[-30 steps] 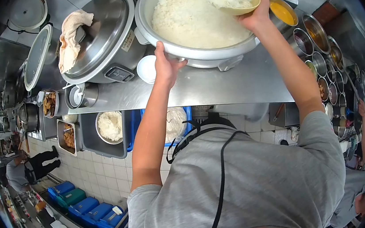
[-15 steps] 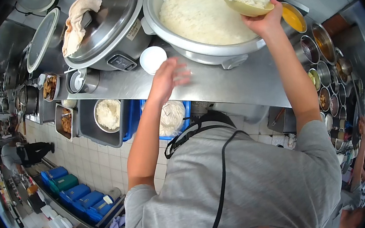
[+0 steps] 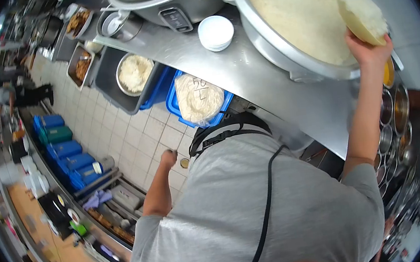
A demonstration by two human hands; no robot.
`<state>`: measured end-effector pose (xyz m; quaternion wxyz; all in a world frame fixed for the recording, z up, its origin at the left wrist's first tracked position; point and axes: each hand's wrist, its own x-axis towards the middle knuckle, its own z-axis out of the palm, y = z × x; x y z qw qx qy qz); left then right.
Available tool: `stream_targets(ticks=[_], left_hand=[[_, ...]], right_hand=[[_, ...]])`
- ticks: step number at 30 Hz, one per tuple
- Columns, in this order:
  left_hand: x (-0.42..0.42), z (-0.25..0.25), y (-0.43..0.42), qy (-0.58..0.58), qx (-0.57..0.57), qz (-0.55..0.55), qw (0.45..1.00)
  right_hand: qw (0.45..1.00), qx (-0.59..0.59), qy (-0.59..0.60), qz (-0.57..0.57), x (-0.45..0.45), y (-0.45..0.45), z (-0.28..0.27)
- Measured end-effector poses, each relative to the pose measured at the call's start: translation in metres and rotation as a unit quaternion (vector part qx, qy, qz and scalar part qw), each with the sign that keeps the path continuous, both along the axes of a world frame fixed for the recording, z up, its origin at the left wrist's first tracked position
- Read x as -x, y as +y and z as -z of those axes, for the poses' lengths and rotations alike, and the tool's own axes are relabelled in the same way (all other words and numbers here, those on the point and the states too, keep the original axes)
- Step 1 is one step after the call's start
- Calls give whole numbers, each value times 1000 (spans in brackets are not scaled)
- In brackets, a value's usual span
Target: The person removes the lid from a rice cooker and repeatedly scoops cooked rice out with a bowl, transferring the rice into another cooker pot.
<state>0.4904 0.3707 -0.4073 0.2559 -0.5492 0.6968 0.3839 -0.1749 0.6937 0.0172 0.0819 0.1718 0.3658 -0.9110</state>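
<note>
- The big rice pot stands on the steel surface, with a broad bed of white cooked rice inside.
- The right hand is clamped on a pale yellow bowl heaped with rice, tilted at the right side of the rice pot; whether bowl and rim touch cannot be told.
- The left hand hangs low, well apart from the right one and from the rice pot, over the tiled floor; its fingers look curled, but I cannot tell whether they hold anything.
- Just left of the rice pot sits a stack of small white bowls.
- Left of the rice pot, beyond that stack, stands a lidded electric cooker.
- Farther left of the rice pot, a steel container has a white utensil in it.
- Lower left of the rice pot, a clear bag marked "50 L" lies on a blue crate, next to a grey tub with a steel bowl of rice in it.
- Lower right of the rice pot are round steel pans.
</note>
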Motion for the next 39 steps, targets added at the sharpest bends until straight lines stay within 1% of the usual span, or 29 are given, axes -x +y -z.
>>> stream_targets(ticks=[1,3,4,5,7,8,11,12,13,14,15,17,18,20,21,22,23,24,25,27,30,31,32,33,34,36,37,38,39], left_hand=[[-25,-1,20,-60,-27,-5,998],[-66,-6,59,-141,-70,17,987],[-72,-17,76,-142,-76,4,987],[-79,-28,91,-106,-119,-42,986],[-89,-25,109,-66,-165,-95,979],[-89,-14,112,-37,-187,-188,963],[-96,44,98,12,-185,-138,973],[-82,47,80,-14,-165,-22,986],[-62,35,62,47,-116,84,989],[-43,20,43,108,-63,188,974],[-43,36,24,114,-68,188,973],[-58,77,-15,-33,-6,302,953],[-62,78,-35,-28,-7,306,952],[-69,70,-80,87,18,162,983],[-81,76,-106,91,17,169,981],[-94,85,-128,90,-58,54,993],[-107,94,-147,87,-135,-64,985],[-116,81,-167,98,-184,-163,964],[-129,83,-185,99,-189,-161,963],[-163,93,-221,54,-184,-154,969],[-214,125,-266,56,-210,-123,968],[-214,110,-272,55,-209,-124,969],[-210,94,-275,44,-187,-170,966],[-209,90,-278,33,-166,-215,962],[-205,85,-279,34,-164,-213,963],[-200,80,-279,23,-185,-190,964],[-203,85,-279,24,-181,-189,965],[-206,88,-280,59,-133,15,989],[-204,93,-286,92,-73,220,968]], right_hand=[[1000,-7,12,1,5,0,1],[1000,-17,21,-11,12,-2,4],[999,-17,30,-16,14,-3,5],[999,-17,39,-20,17,-3,5],[998,-9,49,-36,25,-3,13],[998,7,51,-36,28,-3,15],[998,18,55,-33,19,-13,14],[998,16,57,-30,13,-19,12],[998,14,59,-27,7,-25,11],[998,8,59,-15,0,-31,9],[998,3,61,-9,-7,-37,10],[998,4,63,13,-19,-51,11],[998,8,65,24,-28,-60,10],[996,5,59,62,-46,-83,7],[995,-1,52,89,-56,-93,3],[994,-3,57,94,-60,-99,2],[993,-12,60,100,-63,-103,2],[992,-21,64,103,-63,-107,3],[992,-25,66,105,-64,-109,3],[989,-42,88,108,-66,-107,5],[988,-35,80,126,-69,-102,4],[988,-34,78,126,-71,-105,3],[987,-47,88,124,-71,-106,2],[986,-61,97,124,-74,-108,0],[986,-59,98,125,-75,-108,0],[985,-53,95,132,-75,-109,3],[985,-48,95,133,-78,-112,5],[984,-46,85,148,-80,-114,7],[983,-39,77,164,-78,-118,8]])
